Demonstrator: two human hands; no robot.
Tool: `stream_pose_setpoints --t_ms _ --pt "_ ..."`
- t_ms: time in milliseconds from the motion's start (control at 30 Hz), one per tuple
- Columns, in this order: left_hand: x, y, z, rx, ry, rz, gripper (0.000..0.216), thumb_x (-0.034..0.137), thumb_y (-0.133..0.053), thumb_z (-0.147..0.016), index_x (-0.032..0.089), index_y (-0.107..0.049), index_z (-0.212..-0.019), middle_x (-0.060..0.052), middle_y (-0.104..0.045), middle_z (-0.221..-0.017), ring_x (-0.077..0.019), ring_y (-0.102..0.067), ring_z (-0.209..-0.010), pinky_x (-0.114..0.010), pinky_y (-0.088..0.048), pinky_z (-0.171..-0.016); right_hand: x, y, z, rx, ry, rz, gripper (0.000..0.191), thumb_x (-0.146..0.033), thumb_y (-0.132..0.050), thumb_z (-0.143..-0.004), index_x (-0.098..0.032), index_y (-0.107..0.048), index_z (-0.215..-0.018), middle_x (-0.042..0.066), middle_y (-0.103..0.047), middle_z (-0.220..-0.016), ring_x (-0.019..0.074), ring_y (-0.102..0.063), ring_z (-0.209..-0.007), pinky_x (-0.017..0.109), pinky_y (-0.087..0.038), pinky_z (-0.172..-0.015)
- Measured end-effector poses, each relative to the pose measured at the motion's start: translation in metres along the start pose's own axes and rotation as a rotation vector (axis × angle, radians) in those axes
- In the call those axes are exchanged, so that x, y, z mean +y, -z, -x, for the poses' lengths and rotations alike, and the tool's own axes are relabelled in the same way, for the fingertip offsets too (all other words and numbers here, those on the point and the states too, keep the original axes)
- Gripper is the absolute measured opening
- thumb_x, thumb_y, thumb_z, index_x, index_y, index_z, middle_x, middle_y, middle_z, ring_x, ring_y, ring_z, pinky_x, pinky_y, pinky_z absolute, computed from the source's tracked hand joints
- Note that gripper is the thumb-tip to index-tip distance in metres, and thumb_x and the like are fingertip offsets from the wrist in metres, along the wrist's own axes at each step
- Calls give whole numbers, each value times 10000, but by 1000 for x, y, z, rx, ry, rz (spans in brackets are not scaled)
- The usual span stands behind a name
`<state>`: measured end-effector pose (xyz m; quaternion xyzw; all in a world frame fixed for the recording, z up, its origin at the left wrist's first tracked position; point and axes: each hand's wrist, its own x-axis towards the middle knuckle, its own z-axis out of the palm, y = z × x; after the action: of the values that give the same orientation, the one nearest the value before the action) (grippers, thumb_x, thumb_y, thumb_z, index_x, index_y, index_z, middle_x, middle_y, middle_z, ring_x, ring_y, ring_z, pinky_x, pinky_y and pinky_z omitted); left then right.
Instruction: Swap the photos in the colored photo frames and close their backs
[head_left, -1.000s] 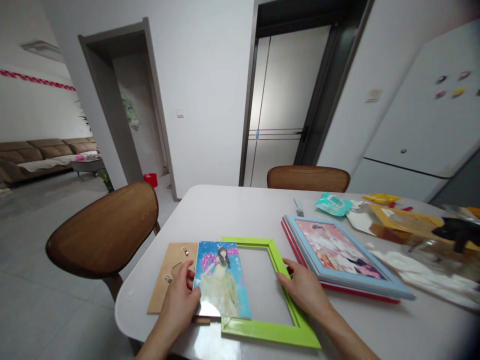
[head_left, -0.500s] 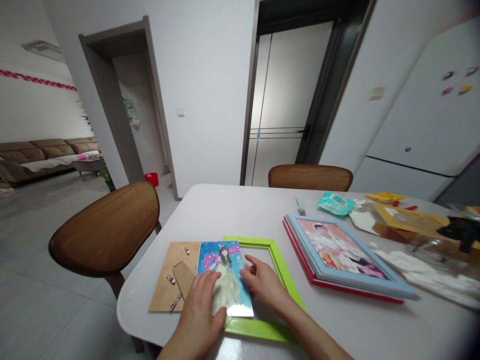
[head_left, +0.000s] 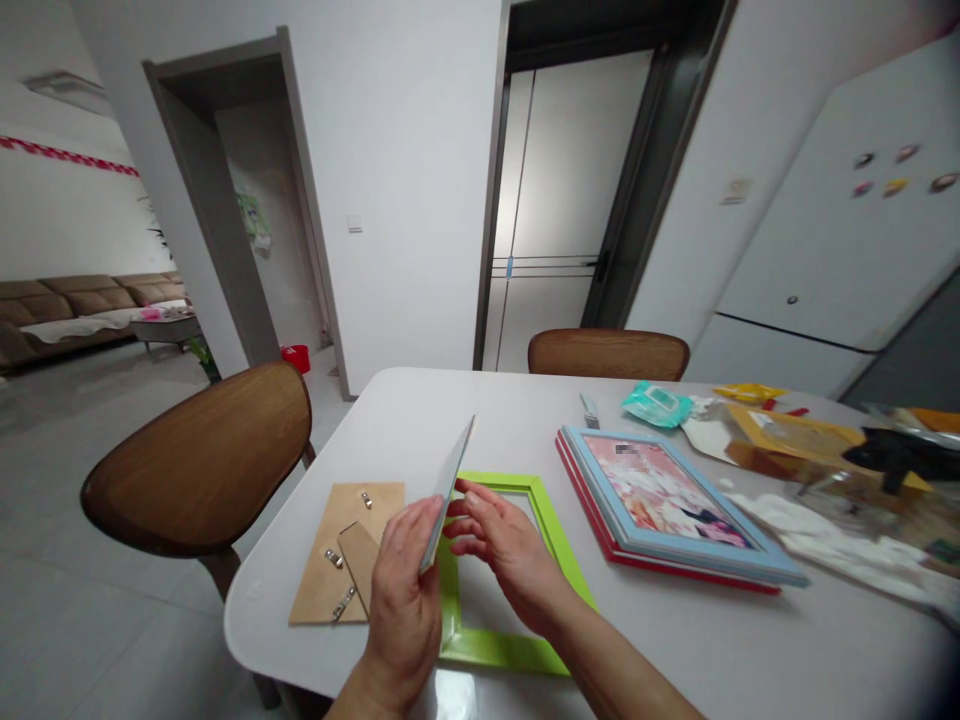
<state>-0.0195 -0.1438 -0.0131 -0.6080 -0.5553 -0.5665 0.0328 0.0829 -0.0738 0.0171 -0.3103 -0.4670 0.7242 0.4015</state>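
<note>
My left hand [head_left: 409, 585] grips the picture card [head_left: 450, 490] by its near edge and holds it up on its side, nearly edge-on to me. Just right of the card is my right hand [head_left: 502, 545], fingers apart and curved; whether its fingertips touch the card I cannot tell. Under both hands a lime-green picture frame [head_left: 510, 652] lies flat on the table. To its left rests the brown backing board [head_left: 319, 575], with metal clips and a stand leg, partly covered by my left hand.
Right of the green frame sits a stack of framed pictures, a light blue frame [head_left: 675, 560] on top and red below. Behind are a knife-like tool [head_left: 589, 410] and a teal wipes packet [head_left: 656, 403]. Packaging [head_left: 802, 440] and white cloth [head_left: 840, 540] crowd the right side. Wooden chairs [head_left: 202, 455] border the table.
The picture card, lying flat across the backing board and green frame before, is now lifted and tilted upright in my left hand. My right hand has shifted slightly left. The view has moved a little.
</note>
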Motion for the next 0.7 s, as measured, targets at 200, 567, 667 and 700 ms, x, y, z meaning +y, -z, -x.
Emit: stream_pose_setpoints --t_ms 200,567,667,700 --pt "37 -25 1 138 677 593 329 308 -450 -788 128 -550 -1043 -101 -627 -987 -225 -543 -990 -346 -414 -874 32 30 0 221 -113 -131 403 -326 -546 -677 -182 -508 -1051 60 -635 -903 165 -601 -740 267 -461 -597" --pt "-7 -25 23 -267 636 268 450 120 -511 -642 138 -471 -1089 -94 -539 -1108 -193 -487 -1036 -338 -357 -927 6 83 -6 226 -112 332 487 -145 -349 -655 -148 -462 -1129 45 -680 -709 173 -619 -556 250 -456 -488" --pt "-2 -21 27 -407 484 104 461 102 -506 -616 139 -496 -1076 -99 -504 -1163 -215 -429 -1100 -371 -311 -971 14 86 -17 234 -21 709 475 -165 -281 -678 -108 -490 -1100 63 -678 -734 168 -621 -583 235 -449 -485" --pt "0 -21 29 -438 442 65 467 101 -506 -612 133 -498 -1078 -107 -488 -1185 -221 -408 -1120 -379 -300 -980 16 87 -20 235 1 807 467 -170 -274 -682 -102 -504 -1083 68 -676 -758 167 -622 -606 231 -449 -495"
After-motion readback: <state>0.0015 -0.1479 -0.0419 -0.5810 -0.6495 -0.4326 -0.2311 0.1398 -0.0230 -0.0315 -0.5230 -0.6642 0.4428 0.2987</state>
